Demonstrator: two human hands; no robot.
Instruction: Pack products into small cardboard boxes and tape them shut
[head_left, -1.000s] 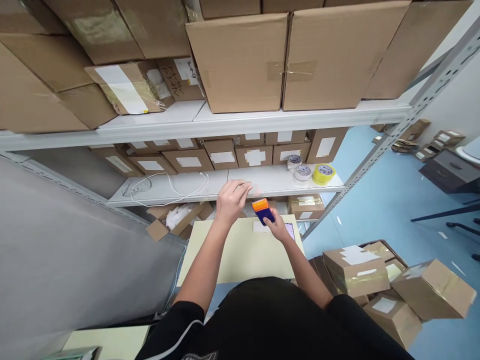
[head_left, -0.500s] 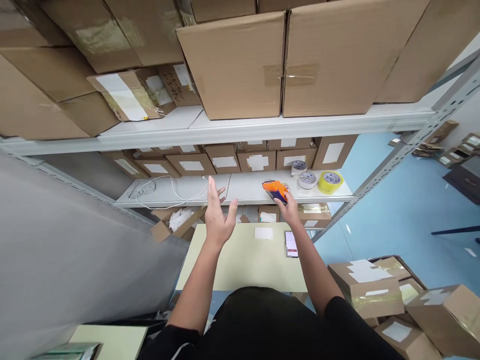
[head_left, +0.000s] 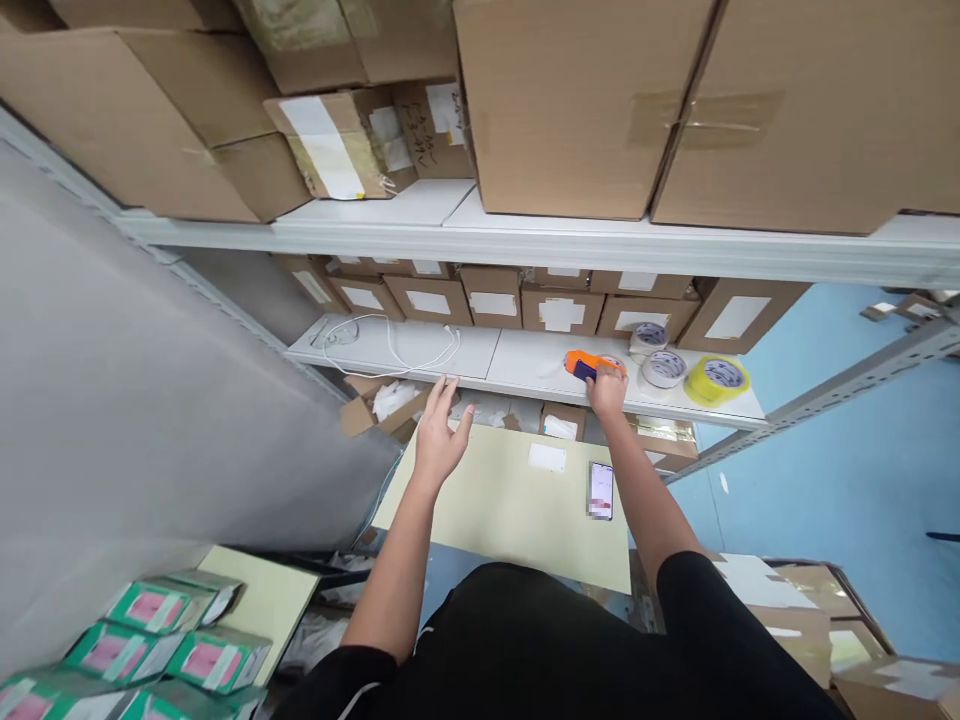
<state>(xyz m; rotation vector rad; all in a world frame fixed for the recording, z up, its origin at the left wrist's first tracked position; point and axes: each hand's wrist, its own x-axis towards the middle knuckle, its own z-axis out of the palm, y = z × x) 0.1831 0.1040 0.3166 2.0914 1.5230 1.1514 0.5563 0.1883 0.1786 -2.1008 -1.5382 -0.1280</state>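
Observation:
My right hand (head_left: 607,388) is closed around the end of an orange and dark-blue tape dispenser (head_left: 583,364), which is at the middle shelf (head_left: 517,358). Part of the dispenser is hidden by my fingers. To the right of that hand stand rolls of clear tape (head_left: 663,369) and a yellow roll of tape (head_left: 717,380). My left hand (head_left: 440,440) is open, fingers stretched and thumb apart, holding nothing. It hovers over the left part of the pale yellow table (head_left: 495,510), just in front of the shelf edge.
A phone (head_left: 601,490) and a white paper slip (head_left: 547,457) lie on the table. A white cable (head_left: 397,350) is on the shelf. Large cardboard boxes (head_left: 577,110) fill the shelf above. Green-and-pink packages (head_left: 217,660) are stacked at lower left, cartons (head_left: 780,625) at lower right.
The view has turned left, bringing the green packages into sight. My right hand has turned the tape dispenser so it points left along the shelf. My left hand has lowered slightly, remaining open.

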